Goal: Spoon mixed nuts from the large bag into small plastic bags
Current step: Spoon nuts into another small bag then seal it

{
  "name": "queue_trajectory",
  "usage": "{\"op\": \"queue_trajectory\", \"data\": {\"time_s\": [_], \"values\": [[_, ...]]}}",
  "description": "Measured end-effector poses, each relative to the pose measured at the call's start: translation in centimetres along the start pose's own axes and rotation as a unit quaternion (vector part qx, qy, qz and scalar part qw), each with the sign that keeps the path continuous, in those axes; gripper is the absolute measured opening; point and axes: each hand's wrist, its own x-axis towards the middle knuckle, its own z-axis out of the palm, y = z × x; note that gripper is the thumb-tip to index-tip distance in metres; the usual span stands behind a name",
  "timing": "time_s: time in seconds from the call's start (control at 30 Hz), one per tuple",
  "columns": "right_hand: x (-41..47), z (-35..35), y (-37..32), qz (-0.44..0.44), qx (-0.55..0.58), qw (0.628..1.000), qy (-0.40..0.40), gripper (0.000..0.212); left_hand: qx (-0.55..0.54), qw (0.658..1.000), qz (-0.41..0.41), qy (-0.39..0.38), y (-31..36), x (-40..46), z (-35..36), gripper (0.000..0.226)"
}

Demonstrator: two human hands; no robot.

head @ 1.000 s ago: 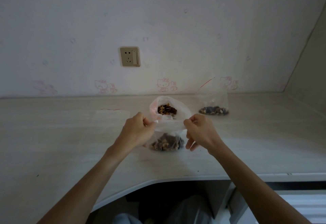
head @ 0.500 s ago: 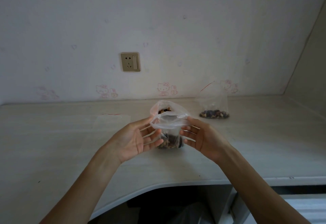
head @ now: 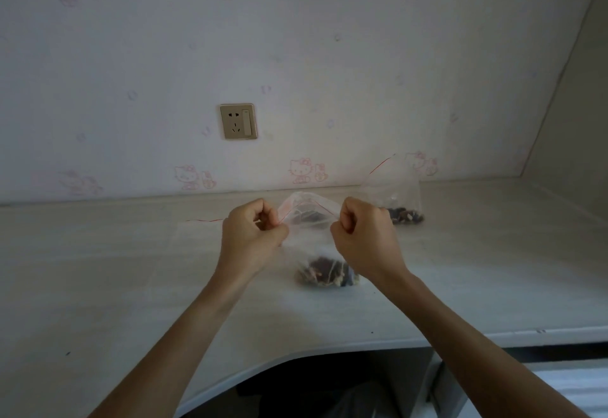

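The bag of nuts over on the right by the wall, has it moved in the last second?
No. The filled bag stands at the same spot under the cat print on the wallpaper, right of the wall socket.

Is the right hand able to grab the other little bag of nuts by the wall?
Probably yes, but not right now. The filled bag by the wall stands just behind the right hand, with nothing between them. That hand and the left hand are both pinching the top of the near bag, so it must let go first.

Cartoon-cat wallpaper [head: 296, 55], wall socket [head: 238, 121], pale desk [head: 115, 269]
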Motion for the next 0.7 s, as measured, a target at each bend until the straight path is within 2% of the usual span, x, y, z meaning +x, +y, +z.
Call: {"op": "queue_trajectory", "data": {"time_s": [0.1,0.17,0.33,0.43,0.6,0.7], "values": [[0.8,0.1,-0.8,0.042,-0.008,0.999,-0.007,0.039,0.123,0.983,0.133,0.012,1.0,0.3,0.6,0.037],[1.2,-0.1,-1.5,0.048,-0.030,0.998,-0.022,0.033,0.151,0.977,0.153,0.003,1.5,0.5,1.1,0.034],[2.0,-0.6,-2.1,0.055,-0.008,0.997,-0.062,0.019,0.190,0.975,0.113,0.003,3.0,2.0,1.1,0.026],[2.4,-0.9,-2.7,0.019,-0.019,0.997,-0.075,0.020,0.192,0.977,0.088,-0.039,4.3,2.5,1.0,0.023],[3.2,-2.8,-2.8,-0.062,-0.080,0.989,-0.110,0.016,0.082,0.993,-0.001,-0.081,5.3,3.1,-0.6,0.023],[3.4,-4.3,-2.5,-0.117,-0.099,0.978,-0.142,0.028,0.039,0.995,-0.011,-0.092,5.1,3.2,-1.9,0.019]]}}
